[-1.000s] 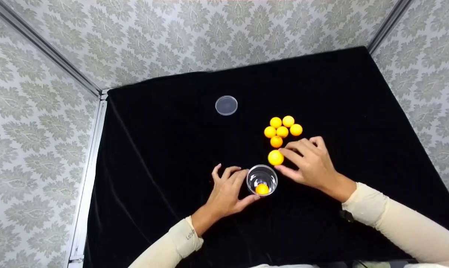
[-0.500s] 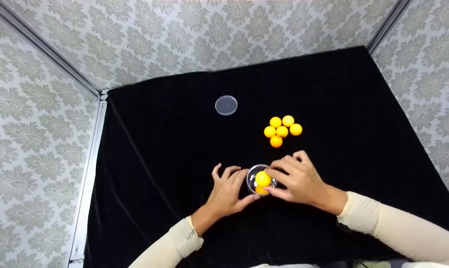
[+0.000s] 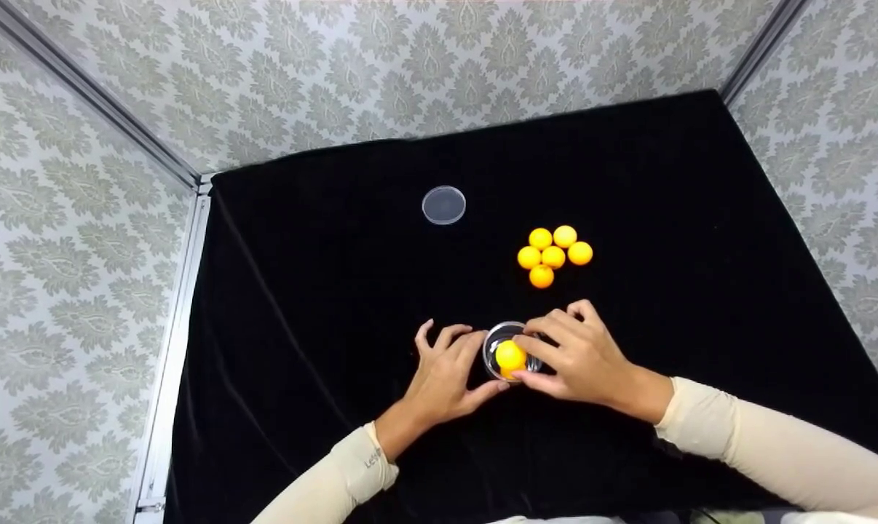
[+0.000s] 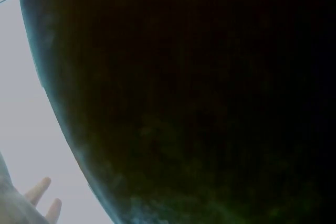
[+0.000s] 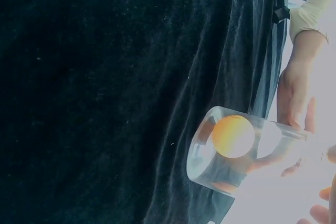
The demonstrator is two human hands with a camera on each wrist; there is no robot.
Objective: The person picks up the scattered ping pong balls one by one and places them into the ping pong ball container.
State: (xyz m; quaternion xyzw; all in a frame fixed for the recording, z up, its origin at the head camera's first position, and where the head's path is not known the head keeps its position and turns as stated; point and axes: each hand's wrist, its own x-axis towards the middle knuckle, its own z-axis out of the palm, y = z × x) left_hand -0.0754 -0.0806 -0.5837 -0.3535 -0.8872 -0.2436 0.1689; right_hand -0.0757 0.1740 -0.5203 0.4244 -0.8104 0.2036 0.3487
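Note:
My left hand (image 3: 443, 375) grips a clear plastic jar (image 3: 490, 358) from the left, thumb and forefinger against its side near the rim. In the right wrist view the same jar (image 5: 205, 169) shows one orange ping-pong ball (image 5: 233, 136) lying near its bottom. My right hand (image 3: 581, 356) is over the jar's mouth, pinching another orange ping-pong ball (image 3: 510, 354) between thumb and fingers. This ball partly covers the lower one in the head view. The left wrist view shows mostly dark cloth, with blurred fingertips (image 4: 39, 190) at the lower left.
Several orange ping-pong balls (image 3: 552, 257) sit in a cluster behind the jar, slightly right. A round clear lid (image 3: 444, 205) lies farther back. Black cloth (image 3: 322, 255) covers the table, and patterned walls (image 3: 424, 65) stand behind and at both sides.
My right hand has carried its ball leftward and toward me, from beside the cluster to over the jar's mouth, then slightly lower. The left hand and jar stay in place.

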